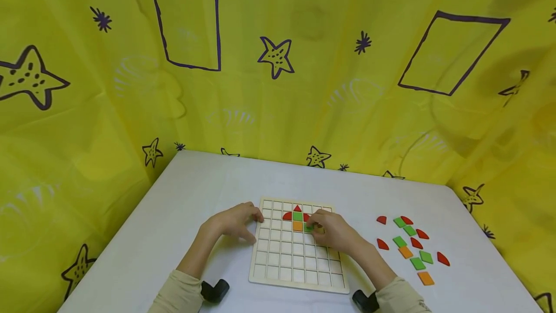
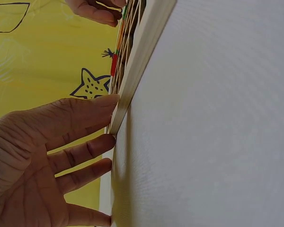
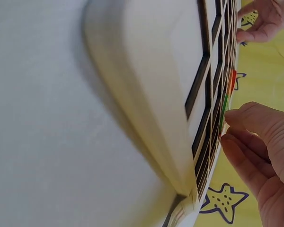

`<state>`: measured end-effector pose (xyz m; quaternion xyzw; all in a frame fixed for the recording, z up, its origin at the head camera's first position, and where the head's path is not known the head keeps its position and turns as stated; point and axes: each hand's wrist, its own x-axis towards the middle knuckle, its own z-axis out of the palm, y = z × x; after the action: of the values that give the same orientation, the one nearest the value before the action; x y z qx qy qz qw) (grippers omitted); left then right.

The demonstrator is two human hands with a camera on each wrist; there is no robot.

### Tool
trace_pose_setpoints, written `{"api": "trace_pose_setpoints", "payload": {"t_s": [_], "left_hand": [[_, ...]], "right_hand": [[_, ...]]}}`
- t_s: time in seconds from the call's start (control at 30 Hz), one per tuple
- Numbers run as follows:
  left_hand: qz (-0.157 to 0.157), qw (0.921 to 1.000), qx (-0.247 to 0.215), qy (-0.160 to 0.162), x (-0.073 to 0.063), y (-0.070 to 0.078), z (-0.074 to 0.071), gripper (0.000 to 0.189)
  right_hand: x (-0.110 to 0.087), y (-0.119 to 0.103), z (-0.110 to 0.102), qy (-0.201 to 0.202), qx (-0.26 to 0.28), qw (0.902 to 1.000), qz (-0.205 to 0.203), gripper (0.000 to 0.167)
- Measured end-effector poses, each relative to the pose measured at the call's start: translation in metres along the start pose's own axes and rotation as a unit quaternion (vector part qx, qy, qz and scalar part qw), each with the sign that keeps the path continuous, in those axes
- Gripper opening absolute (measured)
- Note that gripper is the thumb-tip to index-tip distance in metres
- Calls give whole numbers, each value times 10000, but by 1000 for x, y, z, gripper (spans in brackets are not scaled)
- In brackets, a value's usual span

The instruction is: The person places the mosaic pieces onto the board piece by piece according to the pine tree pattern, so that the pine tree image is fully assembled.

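Observation:
A pale wooden grid board (image 1: 297, 285) lies on the table in front of me. Set in its upper cells are a red triangle (image 1: 297, 208), a red quarter-circle tile (image 1: 287, 216), a green square tile (image 1: 297, 216) and an orange square tile (image 1: 298, 226). My right hand (image 1: 333, 230) pinches another green square tile (image 3: 224, 112) at the cell right of the orange one, partly covering a second red quarter-circle. My left hand (image 1: 234, 221) rests against the board's left edge, its thumb and fingertips touching the rim, fingers fairly straight and spread (image 2: 61, 161).
Right of the board, loose tiles lie scattered on the white table (image 1: 208, 177): several red quarter-circles (image 1: 443, 259), several green squares (image 1: 418, 263) and two orange squares (image 1: 425, 278). A yellow curtain (image 1: 278, 110) with drawn stars surrounds the table. Black wrist devices (image 1: 215, 291) sit at both cuffs.

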<state>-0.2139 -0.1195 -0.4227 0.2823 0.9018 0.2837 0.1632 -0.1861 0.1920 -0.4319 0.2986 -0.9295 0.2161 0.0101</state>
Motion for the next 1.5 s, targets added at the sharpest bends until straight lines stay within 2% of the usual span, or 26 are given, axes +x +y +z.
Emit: {"api": "trace_pose_setpoints", "payload": {"t_s": [0.23, 0.5, 0.6, 1.03, 1.27, 1.5], "left_hand": [[-71, 10000, -35, 31, 0, 1, 1, 41], [-147, 9999, -41, 2, 0, 1, 0, 42], [-145, 9999, -30, 3, -1, 1, 0, 42], [-27, 10000, -95, 14, -1, -3, 0, 41], [-35, 9999, -103, 14, -2, -1, -1, 40], [-22, 10000, -86, 8, -3, 2, -2, 40]], "right_hand": [[-18, 6, -11, 202, 28, 9996, 177, 15], [-43, 26, -23, 634, 240, 9976, 154, 16], [-52, 33, -27, 742, 164, 9969, 219, 16], [-93, 56, -46, 1219, -147, 9889, 839, 17], [-115, 70, -53, 1165, 108, 9802, 1600, 16], [-130, 83, -59, 1184, -51, 9743, 1915, 17]]}}
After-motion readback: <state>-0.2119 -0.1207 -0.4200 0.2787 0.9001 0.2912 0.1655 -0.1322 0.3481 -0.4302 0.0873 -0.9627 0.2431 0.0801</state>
